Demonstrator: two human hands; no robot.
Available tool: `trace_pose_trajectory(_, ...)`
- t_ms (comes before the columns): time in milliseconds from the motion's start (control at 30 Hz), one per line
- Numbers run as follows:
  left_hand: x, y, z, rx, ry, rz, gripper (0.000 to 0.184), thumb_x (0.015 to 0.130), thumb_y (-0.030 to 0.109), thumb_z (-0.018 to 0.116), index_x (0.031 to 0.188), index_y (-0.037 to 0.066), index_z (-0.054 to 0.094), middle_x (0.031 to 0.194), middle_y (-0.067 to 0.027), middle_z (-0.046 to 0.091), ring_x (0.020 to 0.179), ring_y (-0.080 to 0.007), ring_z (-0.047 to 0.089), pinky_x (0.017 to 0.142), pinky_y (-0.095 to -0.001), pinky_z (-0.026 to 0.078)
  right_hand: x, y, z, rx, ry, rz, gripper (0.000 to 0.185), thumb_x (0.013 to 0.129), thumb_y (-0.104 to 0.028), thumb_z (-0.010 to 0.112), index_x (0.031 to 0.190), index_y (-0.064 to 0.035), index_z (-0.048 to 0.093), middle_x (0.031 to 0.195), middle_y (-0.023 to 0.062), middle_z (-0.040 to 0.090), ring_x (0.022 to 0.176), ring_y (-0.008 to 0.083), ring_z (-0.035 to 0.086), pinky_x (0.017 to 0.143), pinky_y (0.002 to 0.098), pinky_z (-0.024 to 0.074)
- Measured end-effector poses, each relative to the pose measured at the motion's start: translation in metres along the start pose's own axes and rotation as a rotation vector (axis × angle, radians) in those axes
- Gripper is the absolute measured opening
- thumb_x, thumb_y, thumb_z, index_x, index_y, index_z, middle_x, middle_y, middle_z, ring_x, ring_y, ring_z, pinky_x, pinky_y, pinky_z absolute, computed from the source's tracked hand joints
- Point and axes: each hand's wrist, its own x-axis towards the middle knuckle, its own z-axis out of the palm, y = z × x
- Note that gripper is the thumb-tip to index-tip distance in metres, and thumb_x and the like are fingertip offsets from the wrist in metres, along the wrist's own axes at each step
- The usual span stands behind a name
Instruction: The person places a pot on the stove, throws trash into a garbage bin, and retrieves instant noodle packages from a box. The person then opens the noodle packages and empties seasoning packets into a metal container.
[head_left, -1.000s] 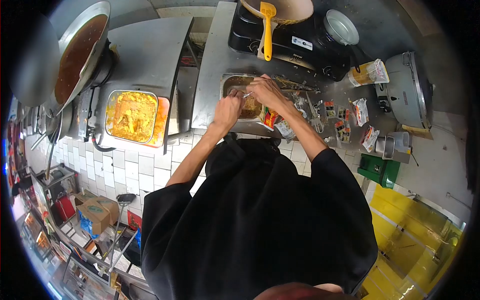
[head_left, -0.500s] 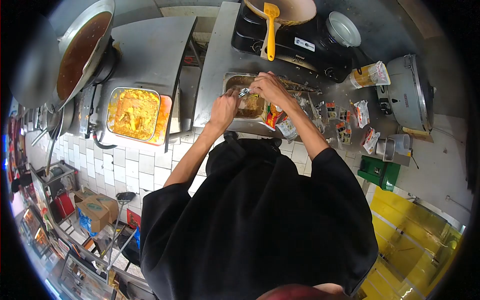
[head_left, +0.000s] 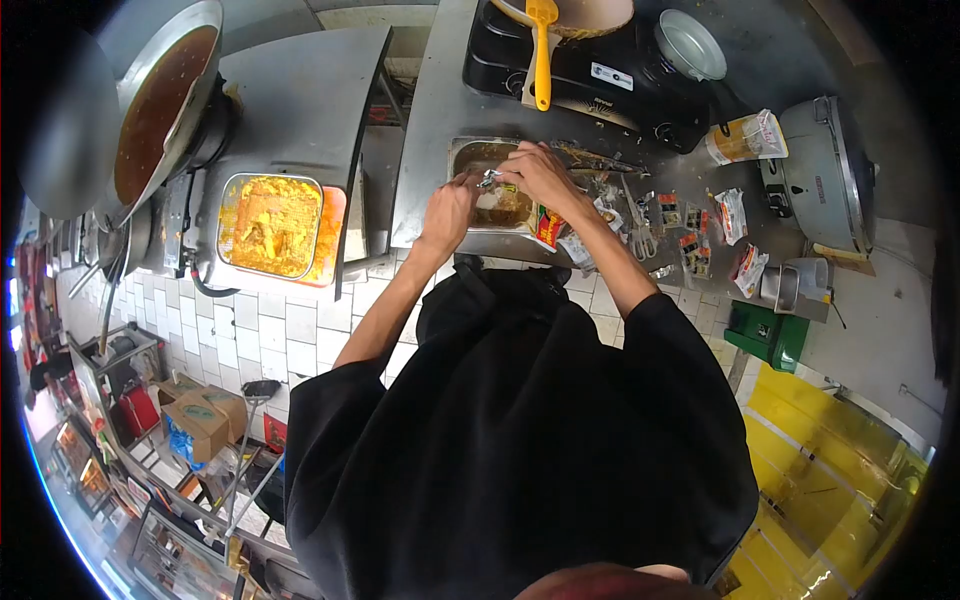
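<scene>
My left hand [head_left: 450, 208] and my right hand [head_left: 543, 180] are close together over a rectangular metal tray [head_left: 478, 152]. Their fingers are closed on a small silvery sachet [head_left: 489, 179], held between them. Below it, brownish contents with a pale patch [head_left: 503, 203] lie in the tray. A red and yellow packet [head_left: 545, 226] touches the tray's right side, near my right wrist. Crumpled clear wrappers [head_left: 580, 250] lie under my right forearm.
Behind the tray is a black gas stove [head_left: 570, 85] with a pan and yellow spatula [head_left: 543, 60]. Sachets [head_left: 695, 250], a yellowish pouch [head_left: 748, 138] and a large cooker [head_left: 815, 180] are right. Leftward stand a yellow food tray [head_left: 270, 225] and a wok of brown liquid [head_left: 165, 115].
Both hands stay over the tray with the silvery sachet between them, their fingers shifting slightly. The pale patch in the tray looks larger and whiter. The view has moved a little.
</scene>
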Motion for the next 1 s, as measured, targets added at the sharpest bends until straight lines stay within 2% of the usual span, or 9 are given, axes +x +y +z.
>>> trace_pose_trajectory(167, 0.002, 0.0, -0.006, -0.158, 0.092, -0.029, 0.015, 0.092, 0.015, 0.064, 0.099, 0.002, 0.067, 0.086, -0.02, 0.067, 0.08, -0.0417, 0.066, 0.069, -0.0479, 0.053, -0.001, 0.008, 0.006, -0.023, 0.045, -0.071, 0.013, 0.085, -0.024, 0.069, 0.088, -0.0145, 0.078, 0.085, -0.0006, 0.067, 0.097, 0.0217, 0.057, 0.096, 0.0444, 0.0402)
trace_pose_trajectory(267, 0.004, 0.0, -0.005, -0.166, 0.075, -0.074, 0.015, 0.091, 0.017, 0.066, 0.097, 0.003, 0.068, 0.085, -0.0197, 0.068, 0.081, -0.0415, 0.066, 0.069, -0.0478, 0.052, 0.0, 0.013, 0.006, -0.004, 0.122, -0.099, 0.015, 0.085, -0.025, 0.071, 0.09, -0.0124, 0.077, 0.08, 0.0006, 0.065, 0.091, 0.022, 0.057, 0.088, 0.0434, 0.0418)
trace_pose_trajectory(333, 0.004, -0.007, -0.005, -0.128, 0.032, -0.136, 0.015, 0.09, 0.017, 0.068, 0.097, 0.003, 0.068, 0.086, -0.0198, 0.068, 0.082, -0.0413, 0.066, 0.069, -0.0474, 0.053, -0.001, 0.014, 0.004, -0.042, 0.09, -0.061, 0.012, 0.085, -0.023, 0.07, 0.09, -0.0153, 0.078, 0.084, -0.0015, 0.066, 0.096, 0.0209, 0.056, 0.093, 0.0437, 0.0403)
trace_pose_trajectory(367, 0.005, -0.006, -0.01, -0.139, 0.054, -0.13, 0.015, 0.089, 0.017, 0.069, 0.096, 0.004, 0.069, 0.089, -0.0189, 0.068, 0.082, -0.0409, 0.066, 0.07, -0.0471, 0.053, -0.001, 0.015, 0.003, -0.062, 0.077, -0.04, 0.011, 0.084, -0.022, 0.07, 0.09, -0.0168, 0.078, 0.085, -0.0025, 0.067, 0.098, 0.0203, 0.056, 0.096, 0.0438, 0.0395)
trace_pose_trajectory(533, 0.007, 0.009, -0.023, -0.097, 0.141, -0.041, 0.018, 0.084, 0.018, 0.075, 0.092, 0.003, 0.071, 0.103, -0.0113, 0.069, 0.079, -0.0357, 0.068, 0.068, -0.0435, 0.053, -0.002, 0.011, 0.006, -0.096, 0.046, -0.09, 0.009, 0.083, -0.019, 0.07, 0.089, -0.0162, 0.077, 0.084, -0.002, 0.065, 0.097, 0.021, 0.055, 0.094, 0.0439, 0.0404)
trace_pose_trajectory(633, 0.007, -0.004, -0.007, -0.102, 0.102, 0.007, 0.013, 0.085, 0.015, 0.072, 0.092, 0.005, 0.068, 0.113, -0.0101, 0.066, 0.083, -0.0377, 0.067, 0.07, -0.0468, 0.054, -0.001, 0.009, 0.005, -0.11, 0.047, -0.138, 0.008, 0.083, -0.018, 0.07, 0.086, -0.0156, 0.076, 0.083, -0.0016, 0.064, 0.096, 0.0214, 0.055, 0.092, 0.0432, 0.0405)
trace_pose_trajectory(733, 0.012, -0.003, -0.008, -0.035, 0.122, 0.077, 0.012, 0.087, 0.017, 0.07, 0.093, 0.006, 0.069, 0.111, -0.0112, 0.067, 0.084, -0.0367, 0.068, 0.07, -0.0467, 0.055, -0.002, 0.011, 0.01, -0.153, 0.068, -0.168, 0.007, 0.081, -0.018, 0.069, 0.084, -0.0153, 0.075, 0.083, -0.0015, 0.064, 0.095, 0.0212, 0.054, 0.09, 0.0421, 0.0404)
trace_pose_trajectory(833, 0.016, -0.008, 0.006, 0.018, 0.016, 0.01, 0.015, 0.088, 0.021, 0.068, 0.096, 0.008, 0.07, 0.105, -0.0117, 0.068, 0.083, -0.0364, 0.068, 0.069, -0.0468, 0.055, -0.004, 0.012, 0.014, -0.14, 0.092, -0.163, 0.007, 0.081, -0.018, 0.069, 0.083, -0.0151, 0.075, 0.082, -0.0014, 0.064, 0.094, 0.0209, 0.054, 0.088, 0.0412, 0.0401)
trace_pose_trajectory(1000, 0.017, 0.014, -0.022, -0.007, -0.006, 0.0, 0.017, 0.089, 0.022, 0.068, 0.098, 0.008, 0.064, 0.094, -0.012, 0.069, 0.084, -0.0375, 0.067, 0.067, -0.0473, 0.054, -0.001, 0.01, 0.006, -0.116, 0.155, -0.083, 0.007, 0.081, -0.018, 0.069, 0.083, -0.015, 0.076, 0.079, -0.0008, 0.063, 0.09, 0.0206, 0.054, 0.086, 0.0403, 0.0391)
